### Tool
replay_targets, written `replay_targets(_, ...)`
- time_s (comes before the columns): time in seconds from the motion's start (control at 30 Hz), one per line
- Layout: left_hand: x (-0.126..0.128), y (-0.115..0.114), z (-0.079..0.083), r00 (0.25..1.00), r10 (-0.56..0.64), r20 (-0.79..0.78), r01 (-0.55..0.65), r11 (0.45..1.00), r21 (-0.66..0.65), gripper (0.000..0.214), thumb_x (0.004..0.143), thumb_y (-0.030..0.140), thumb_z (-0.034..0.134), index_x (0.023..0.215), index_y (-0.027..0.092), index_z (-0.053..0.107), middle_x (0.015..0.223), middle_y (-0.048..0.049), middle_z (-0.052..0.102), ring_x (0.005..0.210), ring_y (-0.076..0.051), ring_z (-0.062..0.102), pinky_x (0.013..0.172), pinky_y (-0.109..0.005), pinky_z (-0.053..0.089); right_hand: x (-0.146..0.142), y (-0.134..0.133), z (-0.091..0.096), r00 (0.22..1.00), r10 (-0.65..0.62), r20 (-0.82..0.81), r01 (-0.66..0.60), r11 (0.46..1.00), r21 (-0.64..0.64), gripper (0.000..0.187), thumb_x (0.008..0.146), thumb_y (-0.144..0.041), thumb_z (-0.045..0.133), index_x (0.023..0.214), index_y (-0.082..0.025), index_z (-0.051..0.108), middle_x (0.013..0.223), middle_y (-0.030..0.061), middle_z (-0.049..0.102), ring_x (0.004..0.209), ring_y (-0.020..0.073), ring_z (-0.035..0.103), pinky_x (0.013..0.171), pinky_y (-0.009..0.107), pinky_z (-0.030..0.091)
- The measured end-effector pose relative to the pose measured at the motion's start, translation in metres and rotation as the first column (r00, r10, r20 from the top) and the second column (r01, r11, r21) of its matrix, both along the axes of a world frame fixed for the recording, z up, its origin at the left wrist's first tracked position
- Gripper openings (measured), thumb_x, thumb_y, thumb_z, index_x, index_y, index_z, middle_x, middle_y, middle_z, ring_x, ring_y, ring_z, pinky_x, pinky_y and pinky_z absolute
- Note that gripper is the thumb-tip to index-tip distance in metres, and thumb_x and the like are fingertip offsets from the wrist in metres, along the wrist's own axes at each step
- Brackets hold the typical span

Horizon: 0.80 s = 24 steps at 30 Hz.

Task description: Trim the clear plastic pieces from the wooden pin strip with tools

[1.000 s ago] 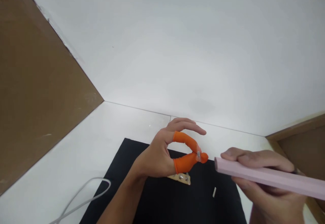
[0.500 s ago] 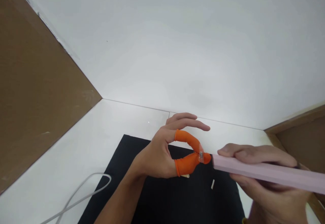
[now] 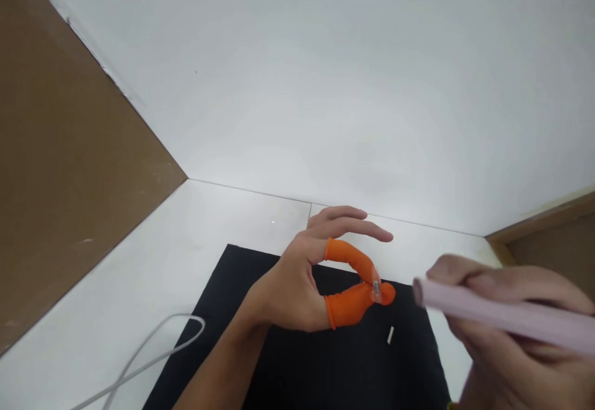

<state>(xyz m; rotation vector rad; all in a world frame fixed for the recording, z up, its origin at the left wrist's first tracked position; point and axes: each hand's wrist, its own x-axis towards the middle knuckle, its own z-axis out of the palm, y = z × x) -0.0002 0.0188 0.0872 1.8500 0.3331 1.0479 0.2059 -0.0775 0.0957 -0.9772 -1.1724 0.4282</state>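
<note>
My left hand point(image 3: 297, 280) wears orange finger cots point(image 3: 348, 305) on its thumb and index finger, its other fingers stretched out. Between those two tips it pinches a small clear piece with a tiny grey mark point(image 3: 376, 287), too small to name further. My right hand point(image 3: 525, 329) grips a pale pink, pen-like stick point(image 3: 493, 314), blurred by motion. The stick's near end points at the left fingertips, a short gap apart from them. Its far end runs out of view on the right. Under the hands lies a black mat point(image 3: 325, 373).
On the mat rests a small white stick-like piece point(image 3: 390, 335). A looped white cable point(image 3: 153, 348) lies on the white surface at left. A brown panel point(image 3: 79, 150) stands at left, a white wall point(image 3: 348, 88) behind, and a wooden frame point(image 3: 534, 224) at right.
My right hand has drawn the pink stick to the right, away from my left fingertips. My left hand shifts slightly right and keeps its pinch. A cream piece below the thumb is no longer visible.
</note>
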Motion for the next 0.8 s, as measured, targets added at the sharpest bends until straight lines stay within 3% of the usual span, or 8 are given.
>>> replay_targets(0.1, -0.002, 0.002, -0.002, 1.0, -0.003, -0.003, 0.003, 1.0, -0.007, 0.017, 0.085, 0.008, 0.078, 0.085, 0.024, 0.072, 0.137, -0.0036, 0.074, 0.146, -0.032, 0.053, 0.123, -0.052, 0.044, -0.006, 0.008, -0.006, 0.994, -0.096, -0.06, 0.099, 0.994, 0.049, 0.022, 0.083, -0.018, 0.088, 0.1, -0.029, 0.081, 0.086, -0.0022, 0.071, 0.092, 0.0187, 0.077, 0.078, 0.031, 0.071)
replay_targets(0.27, -0.001, 0.005, -0.004, 1.0, 0.004, 0.005, -0.004, 1.0, -0.017, 0.017, 0.084, 0.009, 0.08, 0.085, 0.024, 0.073, 0.137, -0.0028, 0.075, 0.146, -0.032, 0.054, 0.124, -0.052, 0.043, 0.002, 0.0, 0.002, 0.971, 0.183, 0.152, -0.169, 0.981, -0.095, 0.027, 0.08, -0.019, 0.09, 0.103, -0.03, 0.081, 0.087, 0.0, 0.08, 0.085, 0.0227, 0.081, 0.07, 0.032, 0.073)
replay_targets(0.33, -0.001, 0.004, -0.004, 1.0, 0.003, 0.009, -0.003, 1.0, -0.018, 0.017, 0.084, 0.009, 0.08, 0.085, 0.024, 0.073, 0.137, -0.0025, 0.075, 0.146, -0.031, 0.054, 0.124, -0.051, 0.043, 0.002, -0.003, 0.004, 0.963, 0.208, 0.169, -0.187, 0.973, -0.133, 0.026, 0.08, -0.021, 0.091, 0.101, -0.031, 0.081, 0.086, 0.0005, 0.081, 0.082, 0.0234, 0.082, 0.067, 0.032, 0.073)
replay_targets(0.5, -0.003, 0.002, -0.004, 1.0, -0.015, 0.016, 0.015, 1.0, -0.018, 0.016, 0.085, 0.009, 0.079, 0.086, 0.023, 0.073, 0.137, -0.0032, 0.074, 0.146, -0.029, 0.054, 0.124, -0.049, 0.043, -0.008, 0.005, -0.006, 0.985, -0.169, 0.015, 0.169, 0.985, 0.027, 0.026, 0.08, -0.013, 0.087, 0.099, -0.03, 0.079, 0.087, -0.0013, 0.07, 0.093, 0.0241, 0.077, 0.08, 0.042, 0.071)
replay_targets(0.57, -0.003, 0.003, -0.003, 1.0, -0.019, 0.016, 0.019, 1.0, -0.015, 0.016, 0.085, 0.009, 0.079, 0.086, 0.023, 0.073, 0.137, -0.0038, 0.074, 0.145, -0.03, 0.054, 0.124, -0.049, 0.044, -0.009, 0.006, -0.007, 0.979, -0.203, -0.033, 0.204, 0.978, 0.048, 0.027, 0.08, -0.012, 0.087, 0.098, -0.03, 0.078, 0.087, -0.0012, 0.068, 0.093, 0.0241, 0.076, 0.083, 0.043, 0.07)
replay_targets(0.67, 0.0, 0.005, 0.0, 1.0, -0.016, 0.017, 0.016, 1.0, -0.017, 0.016, 0.085, 0.009, 0.079, 0.086, 0.023, 0.073, 0.137, -0.0043, 0.075, 0.145, -0.031, 0.054, 0.124, -0.05, 0.044, -0.002, 0.0, 0.004, 0.997, -0.038, 0.06, 0.04, 0.999, -0.03, 0.026, 0.081, -0.015, 0.088, 0.101, -0.03, 0.079, 0.086, -0.0002, 0.075, 0.089, 0.0245, 0.079, 0.076, 0.039, 0.072)
replay_targets(0.73, 0.002, 0.006, 0.002, 1.0, -0.01, 0.015, 0.01, 1.0, -0.017, 0.016, 0.084, 0.009, 0.08, 0.086, 0.024, 0.072, 0.137, -0.0039, 0.074, 0.145, -0.03, 0.054, 0.125, -0.05, 0.043, 0.005, -0.006, 0.012, 0.97, 0.133, 0.204, -0.11, 0.987, -0.118, 0.029, 0.079, -0.019, 0.091, 0.103, -0.03, 0.08, 0.088, 0.0019, 0.081, 0.085, 0.0258, 0.081, 0.069, 0.037, 0.073)
replay_targets(0.8, 0.003, 0.006, 0.002, 1.0, -0.013, 0.012, 0.013, 1.0, -0.019, 0.017, 0.084, 0.009, 0.079, 0.086, 0.023, 0.072, 0.138, -0.0036, 0.074, 0.146, -0.029, 0.054, 0.126, -0.048, 0.042, 0.008, -0.007, 0.015, 0.943, 0.213, 0.255, -0.166, 0.967, -0.195, 0.033, 0.076, -0.017, 0.092, 0.103, -0.031, 0.081, 0.093, 0.0034, 0.084, 0.084, 0.0265, 0.082, 0.068, 0.036, 0.072)
